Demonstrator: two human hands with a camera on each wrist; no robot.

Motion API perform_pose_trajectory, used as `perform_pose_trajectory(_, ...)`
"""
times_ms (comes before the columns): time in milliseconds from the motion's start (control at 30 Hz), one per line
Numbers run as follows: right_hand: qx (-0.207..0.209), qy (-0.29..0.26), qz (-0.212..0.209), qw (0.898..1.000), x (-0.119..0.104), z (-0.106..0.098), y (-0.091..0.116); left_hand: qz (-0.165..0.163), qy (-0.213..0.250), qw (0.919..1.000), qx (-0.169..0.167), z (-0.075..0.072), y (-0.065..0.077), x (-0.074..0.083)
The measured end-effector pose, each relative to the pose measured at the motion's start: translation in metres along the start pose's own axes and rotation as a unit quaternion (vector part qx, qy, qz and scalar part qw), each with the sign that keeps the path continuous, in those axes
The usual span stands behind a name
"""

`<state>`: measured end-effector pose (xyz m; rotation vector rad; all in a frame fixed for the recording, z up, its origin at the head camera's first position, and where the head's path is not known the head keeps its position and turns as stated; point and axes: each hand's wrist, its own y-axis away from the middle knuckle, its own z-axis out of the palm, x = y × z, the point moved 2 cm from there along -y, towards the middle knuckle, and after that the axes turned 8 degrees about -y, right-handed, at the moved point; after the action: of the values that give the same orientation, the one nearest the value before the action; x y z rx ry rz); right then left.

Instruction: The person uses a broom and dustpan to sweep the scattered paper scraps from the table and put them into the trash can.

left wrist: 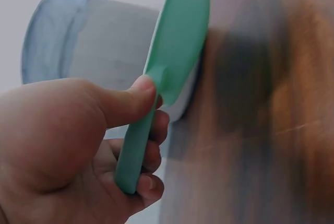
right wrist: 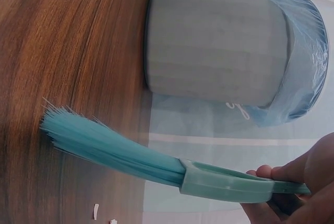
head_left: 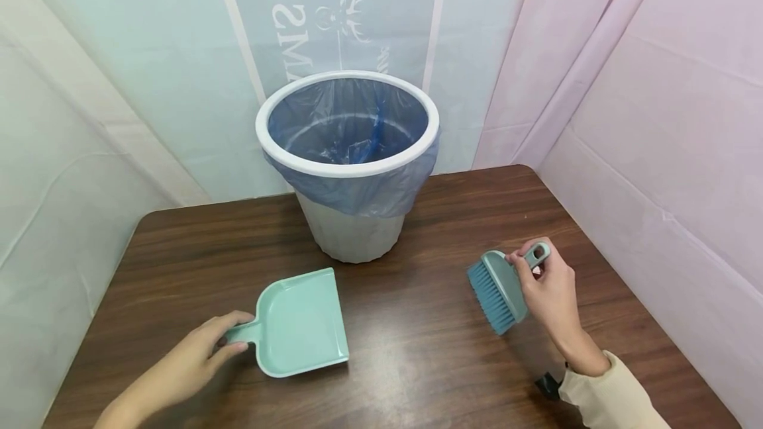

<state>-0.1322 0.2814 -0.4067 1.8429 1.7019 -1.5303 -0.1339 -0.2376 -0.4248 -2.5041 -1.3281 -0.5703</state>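
Observation:
My left hand (head_left: 199, 353) grips the short handle of a mint-green dustpan (head_left: 301, 323), its flat front edge facing right. In the left wrist view, the thumb lies on one side of the dustpan (left wrist: 182, 31) handle and the fingers curl round the other. At the right, my right hand (head_left: 553, 286) pinches the handle of a small green brush (head_left: 503, 290) with blue bristles. The right wrist view shows the brush's bristles (right wrist: 109, 143) pointing down at the tabletop; whether the tips touch it I cannot tell.
A grey waste bin (head_left: 357, 234) with a white rim and blue bag stands at the back of the brown wooden table (head_left: 411, 336). Small white scraps (right wrist: 96, 211) lie near the brush. Pale sheets (head_left: 673, 151) hang round the table.

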Motion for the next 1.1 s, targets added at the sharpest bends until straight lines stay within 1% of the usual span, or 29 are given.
perform_pose_trajectory(200, 0.001, 0.0, 0.0, 1.0, 0.001, 0.0, 0.001, 0.006, -0.001, 1.0, 0.0, 0.018, -0.005, 0.007)
perform_pose_trajectory(400, -0.001, 0.003, 0.003, 1.0, 0.0, 0.001, 0.001, 0.012, -0.02, 0.9996, 0.013, 0.027, -0.011, 0.012)
perform_pose_trajectory(533, -0.003, -0.001, 0.004, 1.0, -0.001, 0.001, 0.001, 0.01, -0.013, 0.9999, -0.005, 0.032, -0.014, 0.013)
perform_pose_trajectory(667, -0.005, -0.003, 0.003, 1.0, -0.001, 0.002, 0.001, -0.002, -0.006, 0.9997, -0.025, 0.038, -0.016, 0.012)
perform_pose_trajectory(833, -0.02, -0.01, 0.001, 1.0, -0.003, 0.003, 0.001, -0.014, 0.001, 0.9991, -0.04, 0.046, -0.016, 0.009)
perform_pose_trajectory(933, -0.022, -0.025, 0.0, 0.999, -0.007, 0.003, 0.0, -0.02, -0.006, 0.9992, -0.035, 0.047, -0.017, 0.01)
perform_pose_trajectory(1100, 0.007, -0.045, 0.012, 0.999, -0.007, -0.001, -0.006, -0.021, -0.018, 0.9995, -0.016, 0.048, -0.019, 0.014)
